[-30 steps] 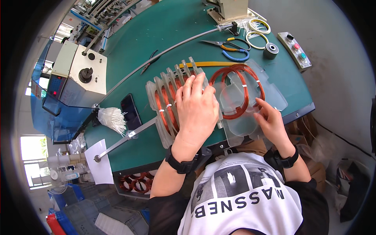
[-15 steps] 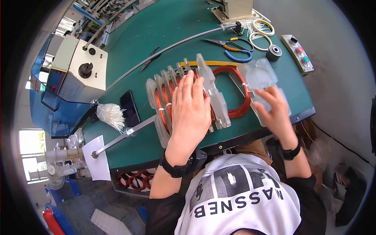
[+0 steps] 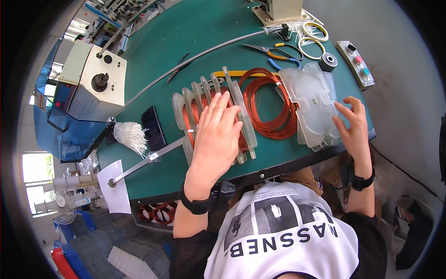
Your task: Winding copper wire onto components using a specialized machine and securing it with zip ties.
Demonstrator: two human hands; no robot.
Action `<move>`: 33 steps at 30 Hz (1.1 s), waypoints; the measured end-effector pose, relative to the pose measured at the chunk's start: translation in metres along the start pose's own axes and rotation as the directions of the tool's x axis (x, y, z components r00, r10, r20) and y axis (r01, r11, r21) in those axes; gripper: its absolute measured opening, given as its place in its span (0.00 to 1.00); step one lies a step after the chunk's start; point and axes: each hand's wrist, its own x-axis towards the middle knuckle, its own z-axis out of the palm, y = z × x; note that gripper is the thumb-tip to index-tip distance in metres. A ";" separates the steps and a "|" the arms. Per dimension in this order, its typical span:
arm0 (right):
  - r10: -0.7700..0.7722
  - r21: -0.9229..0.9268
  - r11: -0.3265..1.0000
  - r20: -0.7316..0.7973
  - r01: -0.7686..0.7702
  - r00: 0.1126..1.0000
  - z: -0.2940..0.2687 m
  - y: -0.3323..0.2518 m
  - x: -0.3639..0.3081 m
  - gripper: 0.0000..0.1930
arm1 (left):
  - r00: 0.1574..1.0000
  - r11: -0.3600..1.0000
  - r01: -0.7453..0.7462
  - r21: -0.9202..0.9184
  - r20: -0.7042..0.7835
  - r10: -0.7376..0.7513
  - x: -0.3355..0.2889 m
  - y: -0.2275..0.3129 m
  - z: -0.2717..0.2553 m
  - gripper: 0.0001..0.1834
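My left hand [image 3: 217,132] lies with its fingers stretched over a row of upright translucent plastic winding-form plates [image 3: 182,111]. Between these plates sit copper wire coils [image 3: 188,122], partly hidden by the hand. Just right of the row, loose copper wire coils [image 3: 272,132] lie overlapping on the table. Beside them is a pile of flat translucent plastic plates [image 3: 320,116]. My right hand [image 3: 355,125] is at the right edge of this pile, fingers apart and slightly bent, holding nothing. Whether its fingertips touch the topmost plate I cannot tell.
A metal bar [image 3: 155,156] runs out from the row's left side. Nearby lie a phone [image 3: 153,128] and a bag of white ties [image 3: 130,137]. Farther back are scissors [image 3: 274,52], pliers [image 3: 179,67], tape rolls [image 3: 312,48] and a button box [image 3: 355,65]. A winding machine [image 3: 95,81] stands left.
The end plate has left the row's right side and now lies on the pile at right. More of the loose copper coils shows. My right hand has moved right; my left hand stays on the row.
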 end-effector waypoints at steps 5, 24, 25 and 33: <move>-0.185 0.090 0.981 0.165 0.172 0.969 0.082 -0.087 0.009 0.23 | 0.975 0.983 0.174 0.055 -0.147 -0.164 -0.002 0.003 0.004 0.12; -0.229 0.312 0.939 0.255 0.144 0.939 0.112 -0.110 0.000 0.31 | 0.992 0.972 0.116 0.206 -0.081 -0.102 -0.007 0.001 0.002 0.12; -0.333 0.114 0.940 0.117 0.320 0.936 0.113 -0.106 0.003 0.32 | 0.991 0.970 0.122 0.209 -0.083 -0.106 -0.009 -0.001 0.000 0.12; -0.133 -0.059 0.988 0.142 0.143 0.981 0.104 -0.114 0.018 0.26 | 0.984 0.991 0.117 0.058 -0.139 -0.108 -0.016 -0.011 -0.004 0.16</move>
